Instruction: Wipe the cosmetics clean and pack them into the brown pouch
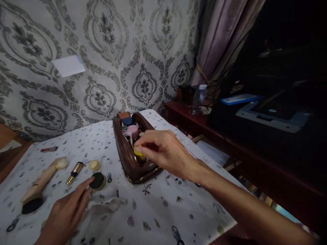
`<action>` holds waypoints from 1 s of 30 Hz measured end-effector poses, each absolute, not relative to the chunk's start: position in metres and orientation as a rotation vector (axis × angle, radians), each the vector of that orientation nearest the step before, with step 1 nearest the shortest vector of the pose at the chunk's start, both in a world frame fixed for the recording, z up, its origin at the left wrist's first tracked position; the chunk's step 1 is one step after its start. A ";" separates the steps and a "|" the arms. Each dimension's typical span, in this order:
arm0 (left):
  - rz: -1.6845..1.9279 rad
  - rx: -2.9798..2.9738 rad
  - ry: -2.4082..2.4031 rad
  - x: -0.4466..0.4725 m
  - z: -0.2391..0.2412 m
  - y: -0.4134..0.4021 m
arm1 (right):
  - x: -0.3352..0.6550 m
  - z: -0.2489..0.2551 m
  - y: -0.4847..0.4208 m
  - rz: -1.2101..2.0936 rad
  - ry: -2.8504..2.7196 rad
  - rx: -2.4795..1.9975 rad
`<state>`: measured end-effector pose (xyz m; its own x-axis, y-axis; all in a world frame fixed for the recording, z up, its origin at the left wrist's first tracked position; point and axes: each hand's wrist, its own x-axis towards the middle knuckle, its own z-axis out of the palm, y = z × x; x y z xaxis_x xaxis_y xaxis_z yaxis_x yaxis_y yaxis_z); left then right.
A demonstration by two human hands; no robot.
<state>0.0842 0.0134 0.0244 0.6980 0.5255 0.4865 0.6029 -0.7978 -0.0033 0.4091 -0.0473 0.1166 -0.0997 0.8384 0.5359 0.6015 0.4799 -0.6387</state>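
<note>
My right hand [163,149] reaches over an open brown pouch [125,149] on the table, fingers pinched on a small yellow item [138,152] at the pouch's mouth. Inside the pouch lie a pink container [133,130], a blue item [127,120] and an orange-brown one [124,115]. My left hand [67,212] rests flat on the cloth with fingers stretched out, fingertips touching a small round jar with a dark lid [97,180].
On the patterned tablecloth [158,211] lie a gold lipstick tube [74,172], a cream round lid [94,165], a beige tube with a black cap [38,189] and a reddish stick [49,149]. A dark sideboard [230,136] with a plastic bottle [199,98] stands right.
</note>
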 end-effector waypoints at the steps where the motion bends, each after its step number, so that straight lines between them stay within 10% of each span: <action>1: -0.712 -2.732 -0.971 0.076 0.023 0.014 | 0.406 0.112 -0.054 0.363 -1.801 -1.171; 30: -1.002 -2.637 -1.953 0.045 -0.011 0.119 | 0.221 0.001 -0.017 1.414 -1.565 -1.067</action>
<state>0.0454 0.1188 -0.0106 0.1985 0.9402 0.2768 0.7733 -0.3238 0.5451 0.2208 -0.0172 0.0006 -0.3634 0.9316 0.0022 0.0920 0.0382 -0.9950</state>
